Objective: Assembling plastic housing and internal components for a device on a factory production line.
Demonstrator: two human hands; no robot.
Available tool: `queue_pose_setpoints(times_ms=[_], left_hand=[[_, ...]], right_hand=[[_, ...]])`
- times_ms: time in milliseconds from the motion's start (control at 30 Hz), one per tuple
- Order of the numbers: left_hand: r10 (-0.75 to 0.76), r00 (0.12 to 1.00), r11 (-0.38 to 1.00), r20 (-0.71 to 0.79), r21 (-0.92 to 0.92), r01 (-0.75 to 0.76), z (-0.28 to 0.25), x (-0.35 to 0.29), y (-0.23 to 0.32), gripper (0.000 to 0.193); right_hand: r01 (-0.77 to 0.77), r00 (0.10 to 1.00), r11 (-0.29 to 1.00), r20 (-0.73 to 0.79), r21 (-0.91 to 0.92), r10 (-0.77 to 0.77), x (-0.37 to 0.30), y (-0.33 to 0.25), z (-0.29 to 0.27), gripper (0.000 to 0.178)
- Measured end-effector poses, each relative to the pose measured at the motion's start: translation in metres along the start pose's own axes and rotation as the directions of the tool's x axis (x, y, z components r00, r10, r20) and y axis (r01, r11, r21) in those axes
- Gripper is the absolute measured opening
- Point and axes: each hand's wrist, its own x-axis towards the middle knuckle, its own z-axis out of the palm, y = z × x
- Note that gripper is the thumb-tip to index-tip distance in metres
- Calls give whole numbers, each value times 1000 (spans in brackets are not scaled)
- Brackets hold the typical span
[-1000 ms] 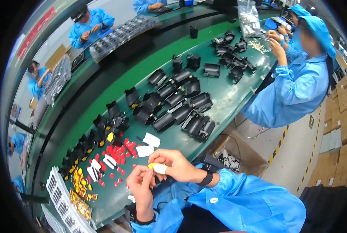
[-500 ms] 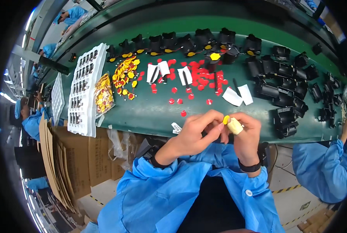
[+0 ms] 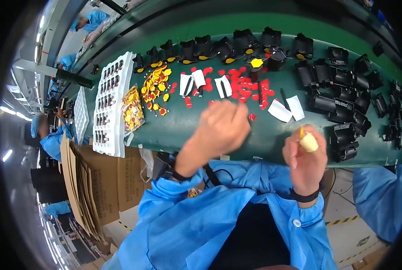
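My left hand (image 3: 223,126) is over the green table, just nearer to me than the scattered red discs (image 3: 243,87). Motion blurs it, and its curled fingertips are hidden. Farther right and closer to me, my right hand (image 3: 303,157) is closed, pinching a small yellow disc (image 3: 302,132) seen nearly edge-on. Against that disc sits a pale cream, sleeve-like piece (image 3: 309,142); whether it is worn on a digit or held, I cannot tell. A loose pile of yellow discs with red parts (image 3: 156,85) lies left of the red ones.
White trays of small dark parts (image 3: 99,96) and a filled clear bag (image 3: 132,110) are at the left. Black housings (image 3: 322,102) crowd the right; more line the back. White slips (image 3: 280,111) lie mid-table. Cardboard sheets (image 3: 81,184) stand left; a blue-sleeved person (image 3: 383,193) is at right.
My hands have come apart. The left has moved up and away over the table, while the right has shifted right with the yellow disc. The whole view has swung slightly.
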Motion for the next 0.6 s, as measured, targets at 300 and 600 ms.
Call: queue_pose_setpoints(times_ms=[300, 600], left_hand=[[29, 637, 981, 771, 102, -167, -15, 74, -25, 31], [-196, 817, 980, 541, 124, 153, 42, 169, -52, 56]], right_hand=[[187, 964, 955, -144, -231, -224, -10, -4, -31, 17], [249, 966, 933, 1, -262, -257, -13, 2, -46, 15]])
